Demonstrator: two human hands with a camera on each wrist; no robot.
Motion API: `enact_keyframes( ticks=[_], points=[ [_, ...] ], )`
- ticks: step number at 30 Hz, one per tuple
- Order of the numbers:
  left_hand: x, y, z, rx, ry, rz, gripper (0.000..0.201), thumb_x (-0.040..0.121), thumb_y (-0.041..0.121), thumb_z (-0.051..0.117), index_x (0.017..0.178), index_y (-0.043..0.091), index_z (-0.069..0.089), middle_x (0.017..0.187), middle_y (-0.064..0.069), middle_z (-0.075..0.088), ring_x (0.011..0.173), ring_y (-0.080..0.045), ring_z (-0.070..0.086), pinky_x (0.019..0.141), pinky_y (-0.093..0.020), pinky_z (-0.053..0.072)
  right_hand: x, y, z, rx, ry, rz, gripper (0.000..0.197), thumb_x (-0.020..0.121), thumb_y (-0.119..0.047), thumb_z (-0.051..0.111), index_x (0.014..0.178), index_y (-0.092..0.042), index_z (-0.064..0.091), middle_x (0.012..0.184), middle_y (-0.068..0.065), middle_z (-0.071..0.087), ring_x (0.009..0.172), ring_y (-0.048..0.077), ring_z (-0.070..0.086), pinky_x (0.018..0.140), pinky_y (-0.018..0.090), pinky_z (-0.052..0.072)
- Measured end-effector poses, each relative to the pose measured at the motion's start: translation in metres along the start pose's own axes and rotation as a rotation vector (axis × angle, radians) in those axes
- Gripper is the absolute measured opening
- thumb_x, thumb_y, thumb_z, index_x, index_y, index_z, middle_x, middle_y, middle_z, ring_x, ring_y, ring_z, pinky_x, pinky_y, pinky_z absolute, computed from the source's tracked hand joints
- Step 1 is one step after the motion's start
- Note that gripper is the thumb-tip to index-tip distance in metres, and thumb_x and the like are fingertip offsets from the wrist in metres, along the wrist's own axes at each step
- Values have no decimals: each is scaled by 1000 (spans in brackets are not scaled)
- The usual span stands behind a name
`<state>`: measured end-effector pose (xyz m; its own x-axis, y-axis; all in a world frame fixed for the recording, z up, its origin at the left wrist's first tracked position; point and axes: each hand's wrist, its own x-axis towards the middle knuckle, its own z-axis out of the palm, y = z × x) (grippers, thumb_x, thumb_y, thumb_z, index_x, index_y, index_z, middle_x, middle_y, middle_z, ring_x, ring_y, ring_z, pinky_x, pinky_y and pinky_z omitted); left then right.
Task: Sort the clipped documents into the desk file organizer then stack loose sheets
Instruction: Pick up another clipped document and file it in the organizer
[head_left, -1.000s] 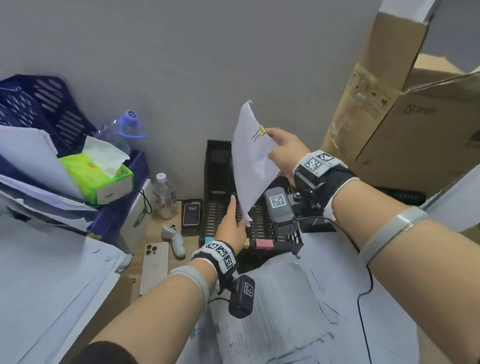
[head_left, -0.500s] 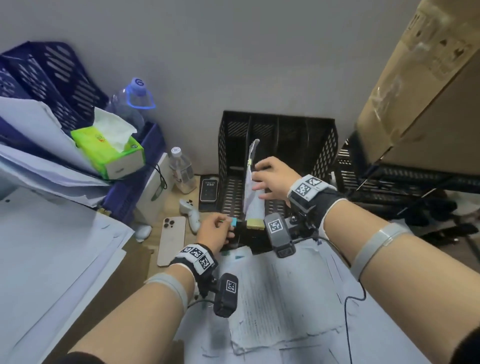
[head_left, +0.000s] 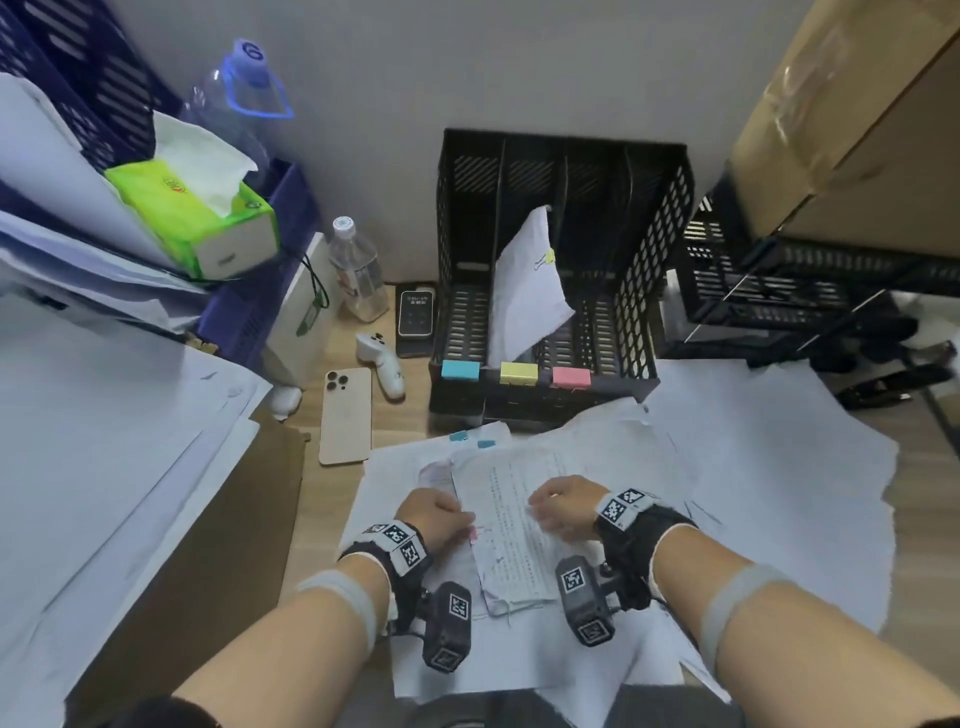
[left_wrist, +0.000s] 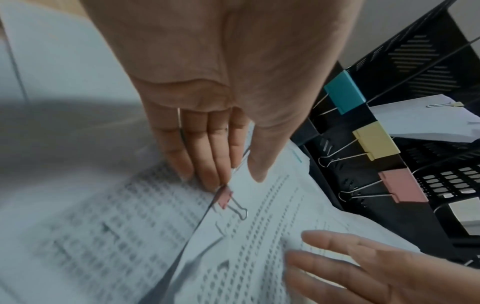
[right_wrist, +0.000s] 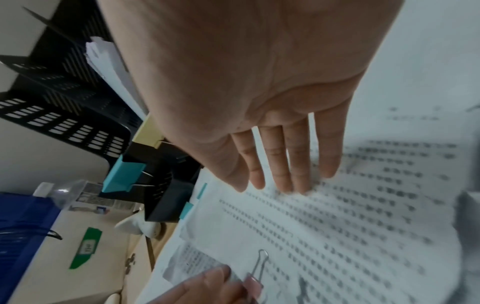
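A black file organizer (head_left: 670, 249) stands at the wall, with blue (head_left: 460, 370), yellow (head_left: 518, 373) and pink (head_left: 571, 376) clips on its front. A yellow-clipped document (head_left: 524, 301) leans in its middle compartment. On the desk lies a printed document (head_left: 511, 535) with a small pink clip (left_wrist: 225, 198) on its left edge. My left hand (left_wrist: 233, 179) pinches that edge beside the clip, thumb on top. Over the page's right half, my right hand (right_wrist: 280, 185) is spread with straight fingers, its tips touching the page. Loose sheets (head_left: 753, 467) lie underneath.
Left of the organizer are a gold phone (head_left: 345, 415), a dark phone (head_left: 415, 312), a white controller (head_left: 382, 364) and a water bottle (head_left: 358, 270). A paper stack (head_left: 104, 441) fills the left. A cardboard box (head_left: 857, 130) sits on a black tray (head_left: 805, 280) at right.
The yellow-clipped document went down into the organizer's middle compartment and was let go. Both hands drew back to the desk onto the pink-clipped document.
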<state>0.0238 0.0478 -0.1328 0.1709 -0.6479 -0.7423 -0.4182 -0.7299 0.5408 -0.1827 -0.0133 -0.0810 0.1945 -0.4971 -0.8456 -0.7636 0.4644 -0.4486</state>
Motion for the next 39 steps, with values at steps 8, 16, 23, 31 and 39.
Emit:
enact_keyframes(
  ticks=[8, 16, 23, 31, 39],
  points=[
    [-12, 8, 16, -69, 114, 55, 11, 82, 18, 78, 72, 18, 73, 81, -6, 76, 71, -20, 66, 75, -31, 57, -4, 21, 27, -122, 71, -143, 40, 92, -32, 58, 130, -21, 57, 136, -1, 56, 122, 18, 53, 102, 33, 43],
    [-8, 15, 23, -139, 119, 20, 31, 72, 17, 73, 98, 13, 57, 90, -12, 70, 88, -35, 71, 80, -39, 58, -3, 37, 39, -37, 153, -204, 36, 93, -25, 57, 129, -19, 57, 135, 0, 58, 121, 15, 54, 92, 22, 34],
    [-18, 20, 13, 1, 155, 218, 14, 98, 14, 56, 107, 13, 67, 100, -9, 69, 96, -31, 66, 76, -29, 46, -4, 30, 28, 39, 313, -255, 50, 88, -12, 60, 134, -21, 45, 135, 6, 52, 121, 22, 54, 96, 29, 44],
    [-34, 57, -27, -55, 39, 539, 18, 105, 16, 45, 117, 21, 58, 92, 3, 65, 86, -12, 61, 74, -22, 49, -26, -23, -21, -506, 739, -326, 77, 75, -18, 62, 144, -34, 31, 155, 2, 30, 146, 26, 22, 121, 47, 11],
    [-26, 64, -51, -26, -5, 435, 20, 87, 20, 75, 105, 24, 66, 87, -1, 69, 77, -16, 66, 59, -22, 52, -44, 5, -48, -83, 528, -124, 18, 83, -11, 49, 88, -13, 66, 100, 13, 70, 91, 30, 62, 70, 27, 43]
  ],
)
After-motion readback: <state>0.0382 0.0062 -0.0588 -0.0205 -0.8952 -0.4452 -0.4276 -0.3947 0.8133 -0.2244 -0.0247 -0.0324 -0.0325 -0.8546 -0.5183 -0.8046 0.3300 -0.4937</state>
